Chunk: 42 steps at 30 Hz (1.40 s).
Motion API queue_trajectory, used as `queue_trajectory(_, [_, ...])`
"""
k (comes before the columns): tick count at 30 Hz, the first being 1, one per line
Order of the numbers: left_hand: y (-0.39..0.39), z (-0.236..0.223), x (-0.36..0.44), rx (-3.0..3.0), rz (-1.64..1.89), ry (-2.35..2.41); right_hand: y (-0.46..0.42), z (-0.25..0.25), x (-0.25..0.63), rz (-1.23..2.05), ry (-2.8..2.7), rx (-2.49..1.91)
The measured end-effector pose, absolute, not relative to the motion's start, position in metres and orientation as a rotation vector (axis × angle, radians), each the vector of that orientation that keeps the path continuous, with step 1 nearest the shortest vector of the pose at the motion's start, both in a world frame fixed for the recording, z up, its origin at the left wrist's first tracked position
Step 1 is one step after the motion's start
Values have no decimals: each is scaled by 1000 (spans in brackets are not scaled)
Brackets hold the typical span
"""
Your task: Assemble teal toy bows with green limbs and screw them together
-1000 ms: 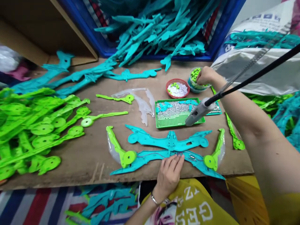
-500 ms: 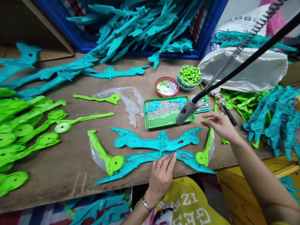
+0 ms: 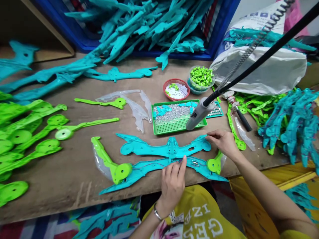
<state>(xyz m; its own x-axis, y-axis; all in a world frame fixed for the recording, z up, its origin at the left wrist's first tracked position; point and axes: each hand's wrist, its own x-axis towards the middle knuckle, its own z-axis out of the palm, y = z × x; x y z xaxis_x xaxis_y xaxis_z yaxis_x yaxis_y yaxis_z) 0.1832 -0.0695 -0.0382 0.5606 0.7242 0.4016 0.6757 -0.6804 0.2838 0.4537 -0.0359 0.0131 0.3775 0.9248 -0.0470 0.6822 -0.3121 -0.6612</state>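
Two teal bow-shaped plastic shells lie one behind the other at the table's front. My left hand presses its fingers onto the middle of the nearer shell, which has a thin wire along it and a small metal part right of centre. At the farther shell, my right hand pinches the right tip between thumb and fingers. A lime green arm with a clear piece sits on the nearer shell's left end. Its counterpart, a second lime green arm, is at the right end, partly behind my right hand.
A green tray of screws and small teal parts stands behind the shells, under a hanging screwdriver. Beyond are a red basket and a tub of green pieces. Lime arms pile up left; a blue crate is behind.
My right hand has moved left and slightly down, from open air near the right lime arm to the farther shell's right tip. My left hand stays on the nearer shell.
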Motion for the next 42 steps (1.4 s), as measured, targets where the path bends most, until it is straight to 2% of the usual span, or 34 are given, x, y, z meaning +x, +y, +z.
queue_trajectory(9, [-70, -40, 184, 2706, 756, 1198, -35, 24, 458, 537, -1704, -2113])
queue_trajectory(15, [-72, -45, 183, 2685, 729, 1210, -24, 34, 459, 628, -1847, -2199])
queue_trajectory(24, [-72, -43, 183, 2720, 703, 1201, -17, 30, 458, 573, -2227, -2021])
queue_trajectory(32, [-70, -48, 183, 2686, 856, 1196, -23, 16, 451, 581, -2257, -2051])
queue_trajectory(37, [-70, -60, 181, 2687, 901, 1202, 8, 44, 468, 744, -2229, -1959])
queue_trajectory(39, [-72, -62, 181, 2687, 918, 1220, 39, 63, 479, 577, -2152, -1981])
queue_trajectory(42, [-73, -63, 183, 2672, 927, 1262, 100, 83, 493, 63, -1891, -2052])
